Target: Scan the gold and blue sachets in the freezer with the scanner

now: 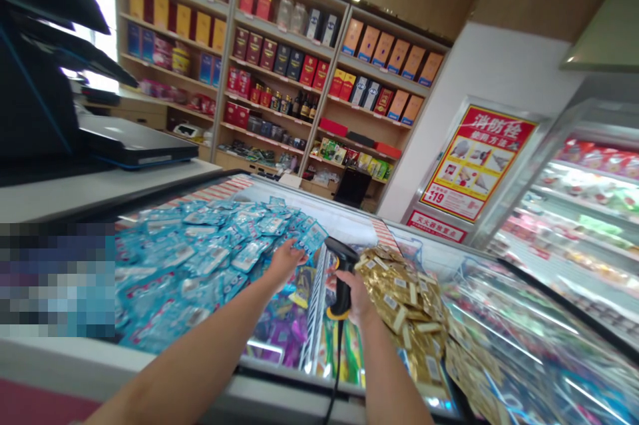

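Observation:
My left hand [284, 260] pinches a blue packet [312, 236] at the right edge of a big heap of blue packets [200, 258] lying on the glass lid of a chest freezer [349, 222]. My right hand [355, 295] grips a black and yellow barcode scanner [340, 278], its head close to the held packet and its cable hanging down. To the right of the scanner lies a pile of gold packets [409, 298], several showing white barcode labels.
Shelves of boxed goods and bottles [279, 58] fill the back wall. A counter with a dark till machine [124, 142] stands at the left. A red and yellow poster [474, 162] and a chilled display case [574, 212] are at the right.

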Demonstrator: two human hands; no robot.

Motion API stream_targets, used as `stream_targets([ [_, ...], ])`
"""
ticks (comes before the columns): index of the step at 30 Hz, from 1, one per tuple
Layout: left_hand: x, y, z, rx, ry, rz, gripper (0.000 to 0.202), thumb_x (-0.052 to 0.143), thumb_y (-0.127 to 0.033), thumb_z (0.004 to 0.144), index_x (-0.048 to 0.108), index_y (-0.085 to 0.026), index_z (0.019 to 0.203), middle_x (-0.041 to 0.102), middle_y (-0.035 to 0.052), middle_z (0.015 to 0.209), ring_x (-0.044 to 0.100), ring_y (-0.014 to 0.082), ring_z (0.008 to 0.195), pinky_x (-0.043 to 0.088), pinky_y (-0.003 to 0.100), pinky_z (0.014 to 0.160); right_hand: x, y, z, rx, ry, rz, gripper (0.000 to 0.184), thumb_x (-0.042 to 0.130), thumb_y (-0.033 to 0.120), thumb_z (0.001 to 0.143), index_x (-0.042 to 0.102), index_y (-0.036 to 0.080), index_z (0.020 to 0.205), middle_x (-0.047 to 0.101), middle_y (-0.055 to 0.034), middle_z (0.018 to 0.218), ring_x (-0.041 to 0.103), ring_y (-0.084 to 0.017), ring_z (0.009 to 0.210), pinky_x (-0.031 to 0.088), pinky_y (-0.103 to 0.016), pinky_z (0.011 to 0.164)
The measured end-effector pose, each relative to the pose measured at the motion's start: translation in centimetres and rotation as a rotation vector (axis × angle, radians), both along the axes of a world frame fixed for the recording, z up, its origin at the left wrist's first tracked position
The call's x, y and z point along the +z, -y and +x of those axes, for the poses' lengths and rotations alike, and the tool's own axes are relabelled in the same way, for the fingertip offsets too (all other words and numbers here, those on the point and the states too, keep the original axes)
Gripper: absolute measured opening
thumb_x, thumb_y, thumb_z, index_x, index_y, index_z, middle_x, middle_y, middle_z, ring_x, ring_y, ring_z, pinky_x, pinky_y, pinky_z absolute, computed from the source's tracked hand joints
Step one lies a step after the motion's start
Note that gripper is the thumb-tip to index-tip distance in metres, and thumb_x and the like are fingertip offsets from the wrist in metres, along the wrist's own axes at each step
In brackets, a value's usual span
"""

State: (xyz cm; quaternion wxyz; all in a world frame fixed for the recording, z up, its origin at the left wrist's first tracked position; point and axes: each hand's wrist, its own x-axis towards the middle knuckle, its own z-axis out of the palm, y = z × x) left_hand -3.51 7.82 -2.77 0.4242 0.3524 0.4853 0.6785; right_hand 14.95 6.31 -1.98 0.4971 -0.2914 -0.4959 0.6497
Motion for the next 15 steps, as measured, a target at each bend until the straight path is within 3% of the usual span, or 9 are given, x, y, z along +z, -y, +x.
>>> stream_targets([
  [15, -0.04, 0.11, -0.26, 0.002, -0.25, -0.053, 0.043, 0.056, -0.017, 0.079, 0.047, -0.009, 0.12, 0.065, 0.0002, 0.063, 0.068, 0.0181, 0.068, 0.053, 0.028, 0.068, 0.75, 0.37, 0.45, -0.028, -0.042, -0.025, 0.026, 0.07, 0.033, 0.063, 0.065, 0.017, 0.083, 0.067, -0.0034, 0.076, 0.061, -0.017, 0.065, 0.049, -0.036, 0.077],
])
